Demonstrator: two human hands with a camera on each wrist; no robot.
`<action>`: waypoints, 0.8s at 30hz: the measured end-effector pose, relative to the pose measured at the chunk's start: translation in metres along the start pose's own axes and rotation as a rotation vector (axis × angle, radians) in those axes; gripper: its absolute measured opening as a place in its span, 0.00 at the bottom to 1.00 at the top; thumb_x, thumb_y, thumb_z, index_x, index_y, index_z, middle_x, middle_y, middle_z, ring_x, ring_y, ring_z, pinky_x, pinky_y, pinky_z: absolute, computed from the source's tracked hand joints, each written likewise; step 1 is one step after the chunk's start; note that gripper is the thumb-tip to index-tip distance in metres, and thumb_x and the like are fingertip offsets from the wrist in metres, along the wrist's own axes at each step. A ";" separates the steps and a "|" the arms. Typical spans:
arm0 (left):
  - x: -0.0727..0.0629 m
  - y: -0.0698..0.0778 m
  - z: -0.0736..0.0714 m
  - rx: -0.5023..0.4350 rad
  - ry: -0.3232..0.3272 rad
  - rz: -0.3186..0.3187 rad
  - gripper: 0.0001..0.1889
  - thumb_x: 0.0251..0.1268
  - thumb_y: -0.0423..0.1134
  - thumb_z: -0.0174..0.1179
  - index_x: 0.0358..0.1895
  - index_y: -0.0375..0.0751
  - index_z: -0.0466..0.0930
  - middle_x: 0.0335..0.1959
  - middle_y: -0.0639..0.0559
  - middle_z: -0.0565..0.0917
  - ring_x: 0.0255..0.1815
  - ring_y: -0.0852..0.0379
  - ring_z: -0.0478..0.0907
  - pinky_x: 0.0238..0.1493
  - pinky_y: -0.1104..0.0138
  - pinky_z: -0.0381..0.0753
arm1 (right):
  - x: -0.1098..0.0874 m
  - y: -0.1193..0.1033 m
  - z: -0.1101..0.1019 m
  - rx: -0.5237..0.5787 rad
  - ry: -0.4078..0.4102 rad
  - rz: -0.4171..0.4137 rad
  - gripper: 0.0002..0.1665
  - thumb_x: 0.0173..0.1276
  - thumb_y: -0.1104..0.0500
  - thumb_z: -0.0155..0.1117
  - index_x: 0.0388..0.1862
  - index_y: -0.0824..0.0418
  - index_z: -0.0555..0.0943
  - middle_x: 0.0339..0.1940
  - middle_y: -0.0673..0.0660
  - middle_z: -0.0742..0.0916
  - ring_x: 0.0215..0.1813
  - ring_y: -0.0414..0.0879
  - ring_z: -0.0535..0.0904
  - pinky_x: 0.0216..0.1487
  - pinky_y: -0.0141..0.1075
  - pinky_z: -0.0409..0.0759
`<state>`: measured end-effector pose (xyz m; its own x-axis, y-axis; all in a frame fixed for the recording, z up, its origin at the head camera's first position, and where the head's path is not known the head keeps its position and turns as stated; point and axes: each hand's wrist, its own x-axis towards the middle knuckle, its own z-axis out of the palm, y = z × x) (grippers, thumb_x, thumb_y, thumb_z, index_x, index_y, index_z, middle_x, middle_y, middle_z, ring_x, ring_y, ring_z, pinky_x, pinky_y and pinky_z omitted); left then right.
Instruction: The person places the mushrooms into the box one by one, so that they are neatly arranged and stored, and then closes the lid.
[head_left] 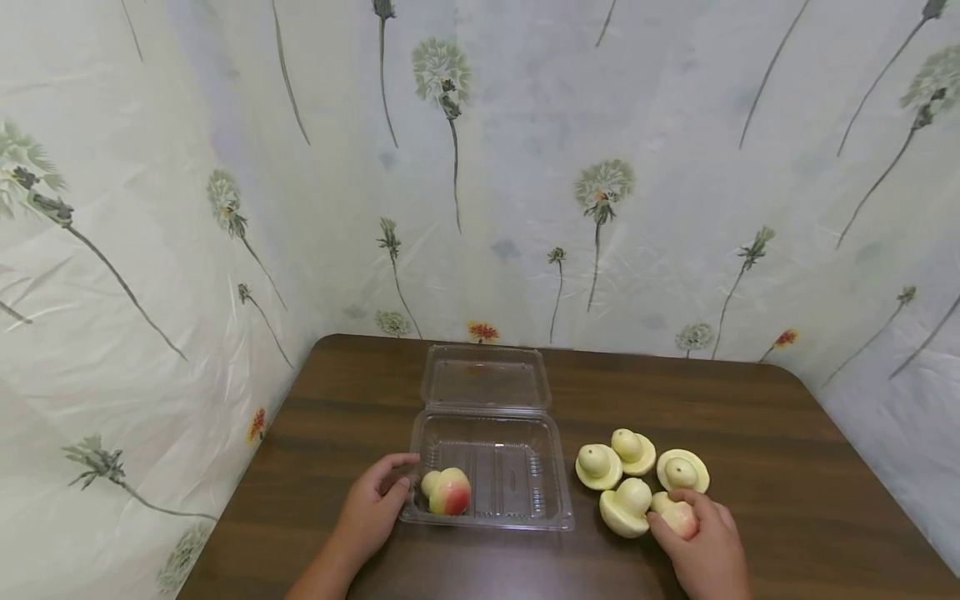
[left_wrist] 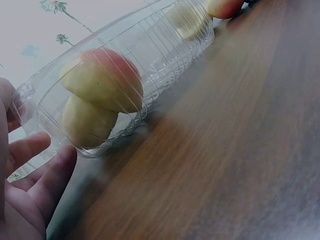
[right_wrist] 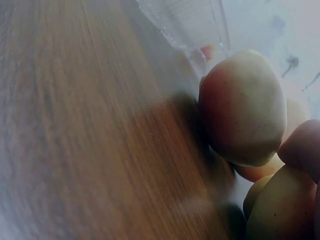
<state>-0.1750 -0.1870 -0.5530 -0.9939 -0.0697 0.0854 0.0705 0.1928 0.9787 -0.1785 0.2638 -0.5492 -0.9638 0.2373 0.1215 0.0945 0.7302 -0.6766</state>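
My right hand (head_left: 708, 542) grips a toy mushroom (head_left: 678, 518) with a pale stem and reddish cap, thumb on its left side and fingers over its right. Close by lie several more toy mushrooms, the nearest (head_left: 626, 508) just left of the thumb. At the left end of a clear plastic clamshell box (head_left: 558, 467), my left hand (head_left: 375, 504) rests loosely, fingertips at the rim. One toy mushroom (head_left: 450, 492) lies on its side in the box's near left corner. Through the wall, the left wrist view shows its cap (left_wrist: 102, 80) and the spread fingers (left_wrist: 55, 175) beside it.
The box's lid (head_left: 486, 379) lies folded back behind the base. All stands on a dark wooden table (head_left: 337, 400) with rounded far corners. A wall covering with a dandelion print (head_left: 510, 167) rises behind the table and along its left side.
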 end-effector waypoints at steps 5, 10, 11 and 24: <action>0.000 -0.001 -0.001 -0.008 -0.006 -0.004 0.16 0.75 0.27 0.58 0.59 0.45 0.84 0.61 0.47 0.85 0.43 0.53 0.86 0.44 0.69 0.84 | -0.001 -0.001 0.001 0.005 0.012 0.007 0.32 0.64 0.46 0.78 0.60 0.61 0.81 0.60 0.71 0.78 0.61 0.62 0.73 0.50 0.50 0.71; 0.001 -0.001 -0.001 -0.004 0.001 0.004 0.16 0.75 0.27 0.58 0.59 0.45 0.85 0.57 0.45 0.86 0.41 0.54 0.87 0.43 0.69 0.84 | -0.001 -0.002 0.001 0.017 0.015 0.021 0.32 0.64 0.45 0.77 0.61 0.61 0.81 0.60 0.71 0.78 0.60 0.62 0.72 0.49 0.49 0.70; 0.001 -0.001 -0.001 -0.004 0.002 0.007 0.16 0.75 0.27 0.58 0.59 0.45 0.85 0.57 0.45 0.86 0.41 0.54 0.87 0.43 0.69 0.84 | -0.001 -0.002 0.001 0.022 0.020 0.025 0.32 0.64 0.46 0.78 0.61 0.61 0.81 0.60 0.71 0.78 0.60 0.62 0.72 0.49 0.48 0.70; 0.000 0.001 0.000 -0.005 0.007 0.001 0.16 0.75 0.28 0.58 0.59 0.45 0.84 0.58 0.44 0.86 0.43 0.54 0.87 0.44 0.69 0.85 | -0.005 -0.008 0.004 0.027 0.119 0.029 0.29 0.62 0.49 0.78 0.58 0.60 0.82 0.55 0.67 0.79 0.52 0.54 0.73 0.44 0.37 0.67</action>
<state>-0.1748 -0.1873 -0.5524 -0.9932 -0.0762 0.0881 0.0724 0.1882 0.9795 -0.1759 0.2540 -0.5475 -0.9241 0.3336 0.1864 0.1133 0.7050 -0.7001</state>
